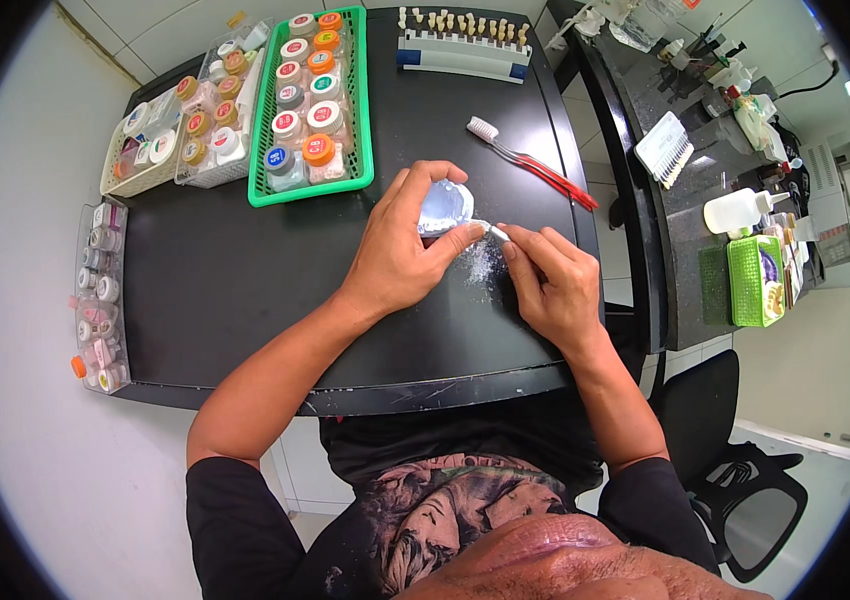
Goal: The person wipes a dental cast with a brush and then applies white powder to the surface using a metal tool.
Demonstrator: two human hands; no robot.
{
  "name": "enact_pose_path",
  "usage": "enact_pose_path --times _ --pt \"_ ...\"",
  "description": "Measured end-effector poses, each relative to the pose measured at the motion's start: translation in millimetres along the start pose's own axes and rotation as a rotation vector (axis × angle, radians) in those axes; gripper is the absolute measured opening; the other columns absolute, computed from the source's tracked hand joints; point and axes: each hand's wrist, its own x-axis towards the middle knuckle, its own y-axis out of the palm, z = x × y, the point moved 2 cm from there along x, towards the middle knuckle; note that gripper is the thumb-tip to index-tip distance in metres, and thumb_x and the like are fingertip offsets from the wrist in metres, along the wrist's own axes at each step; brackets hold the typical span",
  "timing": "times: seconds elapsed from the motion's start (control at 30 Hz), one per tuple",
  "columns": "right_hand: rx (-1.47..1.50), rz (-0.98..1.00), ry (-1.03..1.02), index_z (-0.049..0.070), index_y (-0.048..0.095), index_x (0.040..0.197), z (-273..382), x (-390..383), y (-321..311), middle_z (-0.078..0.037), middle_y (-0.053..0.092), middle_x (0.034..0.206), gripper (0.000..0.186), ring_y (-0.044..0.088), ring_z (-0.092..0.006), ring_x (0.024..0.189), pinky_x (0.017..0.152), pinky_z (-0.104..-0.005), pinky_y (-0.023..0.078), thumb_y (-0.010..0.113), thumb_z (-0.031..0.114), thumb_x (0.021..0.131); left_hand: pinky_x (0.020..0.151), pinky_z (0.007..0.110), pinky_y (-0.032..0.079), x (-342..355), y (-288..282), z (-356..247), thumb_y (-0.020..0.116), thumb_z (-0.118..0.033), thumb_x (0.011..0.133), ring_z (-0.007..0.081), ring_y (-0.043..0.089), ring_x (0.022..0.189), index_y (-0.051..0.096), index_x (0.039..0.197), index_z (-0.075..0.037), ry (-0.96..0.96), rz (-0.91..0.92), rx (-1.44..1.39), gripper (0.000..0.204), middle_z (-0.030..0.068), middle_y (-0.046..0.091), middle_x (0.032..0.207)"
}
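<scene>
My left hand [400,235] is wrapped round a pale blue dental cast [445,205] above the black table. Its thumb lies along the near edge of the cast. In my right hand [550,275], a slim, whitish, pen-like tool [498,233] is pinched between thumb and fingers. The tip of this tool meets the cast beside my left thumb; its exact shape is too small to make out. White powder and crumbs [480,265] lie scattered on the table just below the two hands.
A toothbrush [535,168] with a red handle lies beyond my right hand. At the back stands a tooth shade guide [465,58]. A green basket [369,150] of capped jars and other jar trays [185,178] line the left. Right, a second counter [690,290] holds a white squeeze bottle [735,212].
</scene>
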Motion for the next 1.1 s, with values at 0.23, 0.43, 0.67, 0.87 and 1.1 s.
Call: enact_pose_path --times 0.23,0.43,0.67,0.87,1.1 --pt "0.002 -0.006 -0.001 0.007 0.088 0.121 1.1 0.8 -1.1 -0.008 0.068 0.079 0.016 0.068 -0.0254 0.06 0.057 -0.0399 0.053 0.085 0.012 0.106 0.095 0.035 0.058 -0.1 0.7 0.7 0.094 -0.014 0.101 0.0161 0.07 0.107 0.066 0.142 -0.006 -0.002 -0.003 0.015 0.051 0.0065 0.072 0.12" --pt "0.014 0.006 0.005 0.006 0.088 0.121 0.8 1.2 -2.6 -0.008 0.069 0.079 0.016 0.069 -0.0244 0.06 0.057 -0.039 0.053 0.085 0.011 0.106 0.097 0.037 0.059 -0.5 -0.1 -1.0 0.094 -0.015 0.101 0.0182 0.071 0.11 0.067 0.143 -0.005 -0.011 0.008 0.015 0.051 0.0084 0.073 0.124" --pt "0.019 0.002 0.009 0.006 0.088 0.119 0.7 0.2 -2.9 -0.007 0.07 0.078 0.015 0.068 -0.0233 0.059 0.057 -0.0386 0.053 0.086 0.009 0.104 0.099 0.037 0.058 -1.7 -0.4 -3.6 0.093 -0.014 0.101 0.0216 0.071 0.112 0.071 0.144 -0.009 0.028 0.021 0.035 0.049 0.0098 0.071 0.128" --pt "-0.007 -0.002 -0.003 0.006 0.088 0.118 1.9 1.5 -2.5 -0.008 0.068 0.078 0.015 0.068 -0.0239 0.059 0.056 -0.0392 0.053 0.086 0.009 0.103 0.097 0.037 0.058 -0.6 -1.0 -1.5 0.093 -0.015 0.101 0.0219 0.071 0.11 0.071 0.142 -0.01 0.022 0.024 0.026 0.047 0.0093 0.071 0.124" --pt "-0.006 -0.003 0.001 0.006 0.088 0.119 0.6 0.8 -2.6 -0.008 0.068 0.077 0.015 0.068 -0.0242 0.058 0.056 -0.0397 0.052 0.086 0.01 0.104 0.096 0.037 0.058 -0.5 0.2 -3.2 0.093 -0.015 0.101 0.0219 0.071 0.109 0.071 0.141 -0.009 0.02 0.018 0.044 0.046 0.0095 0.071 0.123"
